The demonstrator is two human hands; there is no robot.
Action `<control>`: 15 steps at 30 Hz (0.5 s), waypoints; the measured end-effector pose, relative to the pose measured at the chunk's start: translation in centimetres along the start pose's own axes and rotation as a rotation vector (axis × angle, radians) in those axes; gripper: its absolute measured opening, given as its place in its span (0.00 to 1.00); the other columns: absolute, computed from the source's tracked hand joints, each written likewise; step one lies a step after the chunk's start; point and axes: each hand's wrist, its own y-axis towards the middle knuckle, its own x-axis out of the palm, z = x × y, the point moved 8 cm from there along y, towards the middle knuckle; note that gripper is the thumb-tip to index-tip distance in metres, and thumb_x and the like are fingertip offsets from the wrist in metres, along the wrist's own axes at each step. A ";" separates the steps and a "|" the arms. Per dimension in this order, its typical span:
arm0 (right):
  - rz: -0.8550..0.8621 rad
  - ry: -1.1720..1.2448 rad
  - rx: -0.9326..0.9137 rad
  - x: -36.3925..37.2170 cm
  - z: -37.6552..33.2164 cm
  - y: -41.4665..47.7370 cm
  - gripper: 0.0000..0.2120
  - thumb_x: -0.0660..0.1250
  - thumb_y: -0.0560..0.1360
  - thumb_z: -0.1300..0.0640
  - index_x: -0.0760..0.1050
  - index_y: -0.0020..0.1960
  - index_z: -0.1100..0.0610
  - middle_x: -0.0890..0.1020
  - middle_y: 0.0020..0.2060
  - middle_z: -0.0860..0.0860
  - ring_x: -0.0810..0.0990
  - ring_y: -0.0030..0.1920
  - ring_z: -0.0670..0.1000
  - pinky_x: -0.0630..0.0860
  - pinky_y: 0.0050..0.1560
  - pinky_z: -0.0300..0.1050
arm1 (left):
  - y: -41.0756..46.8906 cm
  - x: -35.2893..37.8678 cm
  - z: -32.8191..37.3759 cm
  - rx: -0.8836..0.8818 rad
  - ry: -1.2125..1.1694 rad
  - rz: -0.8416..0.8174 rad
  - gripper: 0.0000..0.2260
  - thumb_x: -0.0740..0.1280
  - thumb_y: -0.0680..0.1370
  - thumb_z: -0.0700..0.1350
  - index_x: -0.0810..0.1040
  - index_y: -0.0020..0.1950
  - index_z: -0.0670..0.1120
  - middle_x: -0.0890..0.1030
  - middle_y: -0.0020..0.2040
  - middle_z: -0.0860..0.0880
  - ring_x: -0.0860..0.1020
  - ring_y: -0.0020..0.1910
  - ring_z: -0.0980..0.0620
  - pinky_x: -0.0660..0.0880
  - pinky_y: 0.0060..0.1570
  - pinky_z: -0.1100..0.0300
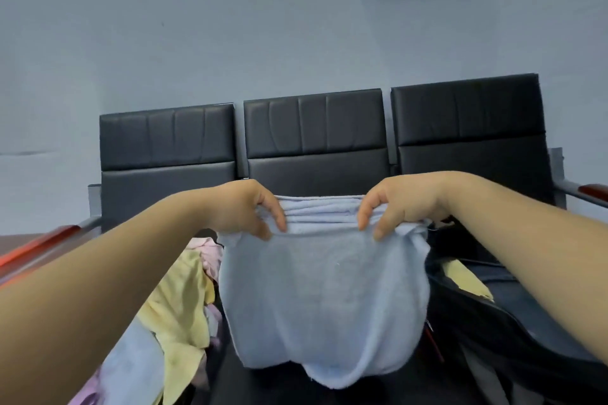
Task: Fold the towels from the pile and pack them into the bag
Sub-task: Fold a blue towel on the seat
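Observation:
A light blue towel [324,299] hangs in the air in front of me, its top edge bunched into folds. My left hand [245,210] pinches the towel's top left corner and my right hand [396,204] pinches its top right corner. The towel's lower edge droops over the middle seat. The pile of towels [177,309], yellow, pink, pale blue and lilac, lies on the left seat below my left arm. A dark bag [487,312] lies open on the right seat, with a yellow towel [467,281] showing inside it.
A row of three black padded seats [316,128] stands against a pale blue wall. Metal armrests with red-brown tops [46,243] stick out at both ends of the row.

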 end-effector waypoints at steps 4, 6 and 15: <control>0.164 -0.202 -0.054 -2.2 -0.5 4.5 0.14 0.75 0.73 0.58 0.85 0.49 0.38 0.77 0.61 0.37 0.80 0.53 0.44 0.81 0.50 0.39 | 3.5 -1.3 -2.6 -0.051 0.097 0.090 0.16 0.78 0.72 0.42 0.84 0.42 0.66 0.82 0.48 0.64 0.81 0.48 0.55 0.79 0.52 0.59; 0.242 -0.244 -0.072 -4.0 -1.0 6.4 0.15 0.71 0.76 0.62 0.85 0.51 0.42 0.77 0.57 0.37 0.79 0.52 0.41 0.75 0.46 0.30 | 5.3 -3.1 -3.5 -0.055 0.155 0.158 0.16 0.75 0.74 0.41 0.83 0.46 0.64 0.79 0.48 0.66 0.80 0.49 0.55 0.77 0.51 0.60; 0.752 -0.482 -0.238 -17.3 -7.8 8.0 0.18 0.62 0.82 0.62 0.81 0.62 0.42 0.76 0.57 0.47 0.77 0.58 0.52 0.74 0.54 0.46 | 7.6 -17.3 -2.3 -0.042 0.445 0.642 0.16 0.64 0.81 0.42 0.80 0.63 0.61 0.77 0.55 0.54 0.77 0.55 0.48 0.73 0.51 0.56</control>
